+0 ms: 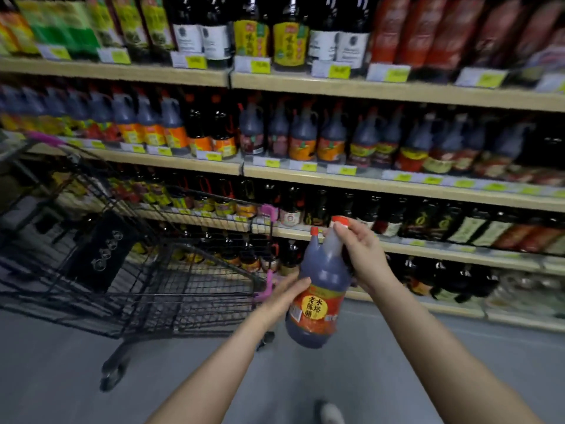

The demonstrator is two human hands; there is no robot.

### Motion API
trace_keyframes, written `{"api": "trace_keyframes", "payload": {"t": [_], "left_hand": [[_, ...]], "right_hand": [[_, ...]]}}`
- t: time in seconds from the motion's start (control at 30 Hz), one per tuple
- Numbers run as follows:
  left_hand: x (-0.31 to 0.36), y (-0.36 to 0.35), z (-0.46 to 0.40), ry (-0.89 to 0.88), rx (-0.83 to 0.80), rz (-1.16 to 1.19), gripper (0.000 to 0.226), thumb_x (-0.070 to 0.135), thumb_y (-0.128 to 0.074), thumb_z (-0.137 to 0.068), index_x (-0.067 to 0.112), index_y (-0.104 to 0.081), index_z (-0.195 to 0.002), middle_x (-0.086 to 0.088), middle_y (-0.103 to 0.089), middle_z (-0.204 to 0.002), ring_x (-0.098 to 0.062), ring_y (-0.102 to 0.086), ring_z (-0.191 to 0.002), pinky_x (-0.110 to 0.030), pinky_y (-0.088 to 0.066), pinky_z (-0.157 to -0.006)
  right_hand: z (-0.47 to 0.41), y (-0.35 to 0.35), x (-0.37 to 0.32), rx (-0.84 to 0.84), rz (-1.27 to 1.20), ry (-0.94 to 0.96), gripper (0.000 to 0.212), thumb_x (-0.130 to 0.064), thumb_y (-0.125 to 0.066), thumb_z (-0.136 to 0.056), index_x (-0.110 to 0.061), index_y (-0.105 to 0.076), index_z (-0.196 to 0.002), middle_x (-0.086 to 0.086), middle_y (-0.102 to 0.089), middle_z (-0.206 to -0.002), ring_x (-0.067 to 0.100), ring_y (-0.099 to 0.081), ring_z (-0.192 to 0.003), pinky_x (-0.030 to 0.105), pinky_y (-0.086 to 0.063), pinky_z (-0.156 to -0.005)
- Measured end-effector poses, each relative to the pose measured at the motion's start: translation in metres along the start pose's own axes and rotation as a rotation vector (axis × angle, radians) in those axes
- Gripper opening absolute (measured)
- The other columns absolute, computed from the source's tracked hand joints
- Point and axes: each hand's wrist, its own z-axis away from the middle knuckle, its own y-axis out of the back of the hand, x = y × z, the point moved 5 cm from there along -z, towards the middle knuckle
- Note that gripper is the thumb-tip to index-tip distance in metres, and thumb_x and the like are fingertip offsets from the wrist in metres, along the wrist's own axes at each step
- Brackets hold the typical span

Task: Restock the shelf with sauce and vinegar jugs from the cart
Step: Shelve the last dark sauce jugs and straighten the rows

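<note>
I hold a dark vinegar jug (319, 289) with a red-orange label and red cap in mid-air in front of the shelf. My right hand (359, 249) grips its neck and handle near the cap. My left hand (289, 293) presses against the jug's lower left side at the label. The jug tilts slightly, its base toward me. The black wire cart (146, 270) with pink trim stands to the left, its basket showing no jugs. Rows of similar jugs (305, 133) fill the shelf (367, 179) at upper middle height.
Shelving runs across the whole view with bottles and yellow price tags on every level. The cart's front corner (269, 280) is close to my left hand. Grey floor (382, 362) lies below, and a shoe tip (331, 413) shows at the bottom.
</note>
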Motion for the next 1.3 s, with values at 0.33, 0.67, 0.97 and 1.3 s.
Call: {"api": "trace_keyframes", "payload": {"t": [0.33, 0.67, 0.97, 1.3], "left_hand": [[-0.021, -0.175, -0.037, 0.049, -0.156, -0.054, 0.068, 0.054, -0.075, -0.04, 0.02, -0.062, -0.097, -0.004, -0.074, -0.087, -0.025, -0.069, -0.085, -0.042, -0.053, -0.088], [-0.023, -0.406, -0.076, 0.123, -0.21, 0.094, 0.083, 0.059, -0.075, -0.041, 0.011, -0.063, -0.107, -0.013, -0.073, -0.091, -0.026, -0.071, -0.079, -0.035, -0.055, -0.072], [-0.018, -0.542, -0.098, 0.133, -0.327, -0.017, 0.067, 0.055, -0.072, -0.062, 0.012, -0.062, -0.113, -0.013, -0.073, -0.097, -0.03, -0.07, -0.088, -0.042, -0.056, -0.083], [-0.005, -0.655, -0.193, 0.227, -0.632, 0.077, 0.063, 0.054, -0.018, -0.095, 0.011, -0.062, -0.108, -0.015, -0.073, -0.086, -0.026, -0.071, -0.073, -0.032, -0.058, -0.061]], "right_hand": [[0.037, 0.181, -0.008, 0.233, 0.055, 0.007, 0.043, -0.031, -0.054, -0.092, -0.024, -0.043, -0.133, 0.009, -0.055, -0.122, 0.019, -0.056, -0.105, 0.022, -0.047, -0.069], [0.119, 0.393, -0.004, 0.113, 0.24, -0.036, 0.063, -0.011, -0.056, -0.091, -0.029, -0.023, -0.142, 0.0, -0.053, -0.112, 0.005, -0.062, -0.089, 0.018, -0.053, -0.07], [0.13, 0.521, -0.017, 0.164, 0.387, -0.095, 0.095, -0.014, -0.076, -0.075, -0.028, -0.017, -0.147, -0.009, -0.049, -0.121, 0.017, -0.059, -0.108, 0.04, -0.054, -0.089], [0.06, 0.642, -0.026, 0.256, 0.394, -0.235, 0.103, -0.026, -0.072, -0.079, -0.028, 0.004, -0.148, -0.004, -0.044, -0.127, 0.015, -0.055, -0.103, 0.029, -0.053, -0.075]]}}
